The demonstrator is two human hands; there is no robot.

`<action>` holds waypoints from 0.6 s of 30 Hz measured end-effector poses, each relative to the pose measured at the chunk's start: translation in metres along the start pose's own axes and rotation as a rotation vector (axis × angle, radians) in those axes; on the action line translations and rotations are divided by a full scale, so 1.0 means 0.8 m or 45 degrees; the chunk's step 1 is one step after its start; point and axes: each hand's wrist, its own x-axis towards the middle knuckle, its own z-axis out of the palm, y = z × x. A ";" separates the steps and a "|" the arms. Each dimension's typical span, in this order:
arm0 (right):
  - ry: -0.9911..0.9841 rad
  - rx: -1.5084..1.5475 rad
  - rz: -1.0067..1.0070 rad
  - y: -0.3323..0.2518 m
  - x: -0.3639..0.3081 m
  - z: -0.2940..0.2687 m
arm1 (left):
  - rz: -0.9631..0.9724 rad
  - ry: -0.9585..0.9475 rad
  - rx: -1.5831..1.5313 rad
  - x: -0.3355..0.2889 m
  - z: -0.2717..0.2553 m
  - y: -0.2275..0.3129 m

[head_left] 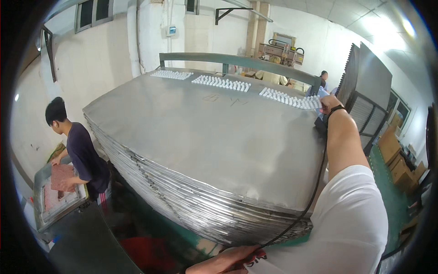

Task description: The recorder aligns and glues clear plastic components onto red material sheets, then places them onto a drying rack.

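Observation:
My right arm reaches across a large metal sheet (219, 137) on top of a tall stack. At its far right corner my right hand (328, 102) is closed on the end of a white strip (292, 99) covered with rows of small white knobs. Two similar knobbed strips, the middle one (221, 83) and the left one (172, 74), lie along the sheet's far edge. Low in the view, my left hand (239, 255) is closed around a black cable (292, 223), its fingers partly hidden. The cable runs up to a black device (320, 127) below my right wrist.
At the left a person (84, 150) in dark clothes holds a reddish slab (62, 177) over a tray (41, 219). A green metal rail (242, 64) stands behind the stack. To the right are a rack of dark panels (372, 77) and cardboard boxes (401, 173).

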 end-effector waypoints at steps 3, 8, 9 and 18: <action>0.108 0.078 0.009 0.007 0.006 -0.024 | 0.100 -0.053 -0.063 0.008 -0.004 -0.004; 0.512 -1.465 -0.799 -0.021 -0.011 -0.007 | -0.350 0.044 -0.252 0.030 0.004 0.007; 0.715 -1.004 -0.717 -0.022 -0.012 -0.004 | -0.568 0.096 -0.351 0.038 0.006 0.011; 0.781 -0.636 -1.381 -0.343 -0.164 -0.122 | -0.011 -0.115 -0.187 0.013 0.024 -0.033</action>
